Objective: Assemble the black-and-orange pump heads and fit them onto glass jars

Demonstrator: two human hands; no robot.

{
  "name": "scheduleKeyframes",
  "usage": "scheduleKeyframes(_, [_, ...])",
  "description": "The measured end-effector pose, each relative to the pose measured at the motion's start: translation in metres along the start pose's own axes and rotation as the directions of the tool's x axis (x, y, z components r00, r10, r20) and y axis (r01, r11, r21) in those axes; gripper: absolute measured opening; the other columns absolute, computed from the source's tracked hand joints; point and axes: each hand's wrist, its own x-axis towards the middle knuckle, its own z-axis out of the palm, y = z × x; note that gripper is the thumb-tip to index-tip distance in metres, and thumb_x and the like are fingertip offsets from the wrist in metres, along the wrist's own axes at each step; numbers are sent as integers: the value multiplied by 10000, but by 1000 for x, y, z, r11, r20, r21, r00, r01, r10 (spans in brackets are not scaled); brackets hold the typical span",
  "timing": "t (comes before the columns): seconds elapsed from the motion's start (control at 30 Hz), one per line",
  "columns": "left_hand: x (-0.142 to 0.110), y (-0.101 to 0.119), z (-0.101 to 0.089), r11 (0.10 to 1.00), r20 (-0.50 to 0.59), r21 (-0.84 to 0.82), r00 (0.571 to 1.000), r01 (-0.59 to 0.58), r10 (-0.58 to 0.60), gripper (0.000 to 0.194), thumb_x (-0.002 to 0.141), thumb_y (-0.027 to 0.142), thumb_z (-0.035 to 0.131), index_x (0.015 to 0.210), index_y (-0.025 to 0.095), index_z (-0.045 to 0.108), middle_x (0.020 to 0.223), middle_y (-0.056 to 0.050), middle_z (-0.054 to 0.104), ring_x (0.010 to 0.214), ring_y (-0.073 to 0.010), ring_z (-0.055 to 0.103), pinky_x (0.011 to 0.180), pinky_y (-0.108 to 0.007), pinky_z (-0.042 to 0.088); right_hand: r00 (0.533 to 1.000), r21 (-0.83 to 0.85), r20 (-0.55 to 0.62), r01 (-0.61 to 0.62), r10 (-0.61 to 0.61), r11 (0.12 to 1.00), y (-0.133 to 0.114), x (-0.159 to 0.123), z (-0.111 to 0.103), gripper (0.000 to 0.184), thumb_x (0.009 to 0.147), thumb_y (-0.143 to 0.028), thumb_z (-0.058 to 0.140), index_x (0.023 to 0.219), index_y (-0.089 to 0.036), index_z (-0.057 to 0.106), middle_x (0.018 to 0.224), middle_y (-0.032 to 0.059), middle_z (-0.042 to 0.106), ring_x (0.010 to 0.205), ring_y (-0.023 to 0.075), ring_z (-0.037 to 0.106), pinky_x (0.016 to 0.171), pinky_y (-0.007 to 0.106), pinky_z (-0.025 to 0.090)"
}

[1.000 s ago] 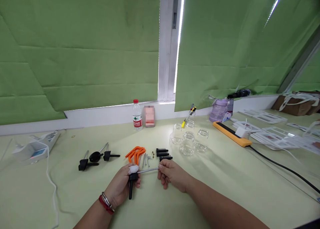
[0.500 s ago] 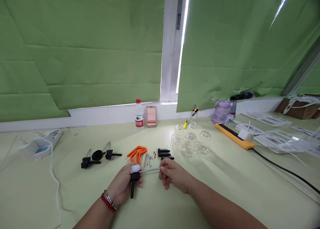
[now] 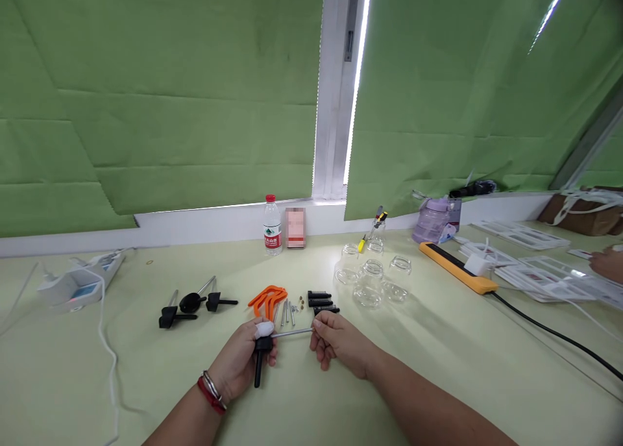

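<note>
My left hand [image 3: 246, 358] is closed around a black plastic part with a stubby handle [image 3: 263, 348]. White wrapping covers the tip of its thumb. From that part a thin metal rod [image 3: 292, 333] sticks out to the right, and my right hand [image 3: 335, 342] pinches its far end between thumb and fingers. Just beyond my hands lie orange plastic frames [image 3: 268, 298], several loose metal pins [image 3: 287, 313], small brown beads [image 3: 301, 302] and black ribbed pieces [image 3: 320, 300]. Further left, black parts with rods [image 3: 193, 301] like the held one rest on the table.
Glass jars [image 3: 368, 290] stand right of centre; one behind them holds yellow-handled tools [image 3: 377, 225]. A water bottle [image 3: 272, 228] is at the back. An orange power strip [image 3: 457, 268] and white panels [image 3: 545, 277] lie right, near another person's hand [image 3: 608, 264]. A white cable [image 3: 104, 342] runs left.
Another person's hand has come into view at the right edge. My own hands hold the same pose on the black part and rod; the view has shifted very slightly.
</note>
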Motion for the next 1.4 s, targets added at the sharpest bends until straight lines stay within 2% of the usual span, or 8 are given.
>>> scheduleKeyframes(0.27, [1,-1,-1,1000,-3,6,1000,-6,6,168,696,261,642,751,183,503,595,11,553,503,-132,528,476,-267,441,999,19,39,21,-21,1000,2,0,-2,358,752,-487,609,827,-187,430,671,-14,597,479,92,523,411,238,450])
scheduleKeyframes(0.87, [0,1,1,1000,-4,16,1000,2,-2,148,704,256,630,733,183,505,587,6,555,499,-134,528,471,-262,438,1000,-21,-1,4,-4,1000,0,0,1,399,770,-559,551,743,-180,431,673,0,585,483,88,519,411,238,452])
scheduleKeyframes(1.13, [0,0,1,1000,-5,9,1000,5,-5,148,710,259,627,729,187,499,584,10,547,493,-133,526,466,-261,435,999,12,40,17,-17,1000,1,1,-3,345,752,-465,616,858,-191,435,671,-19,587,495,98,531,426,243,457])
scheduleKeyframes(1.4, [-1,1,2,1000,-16,9,1000,5,-5,140,714,251,619,731,185,497,588,6,551,493,-134,527,465,-263,432,999,1,32,6,-6,1000,4,1,-1,357,756,-496,598,790,-186,425,667,-14,588,482,92,523,421,243,452])
